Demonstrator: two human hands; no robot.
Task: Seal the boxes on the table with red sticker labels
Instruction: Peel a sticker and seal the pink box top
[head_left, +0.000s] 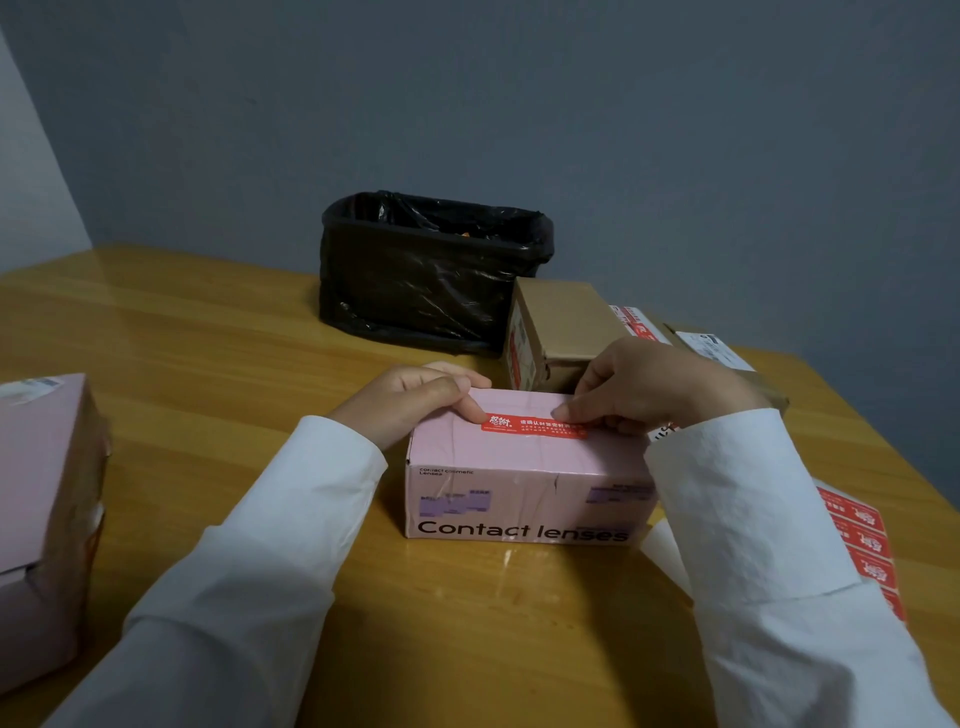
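Mid-counter (208, 332) sits the pink box (524, 483), light, stiff card, best steadied by its top edges. Both hands press the thin, glossy red label (530, 425) across its lid: left hand (415, 397) pinches one end, right hand (644, 387) fingertips flatten the other. Behind stand a brown box (566, 322) and black-bagged bin (431, 265).
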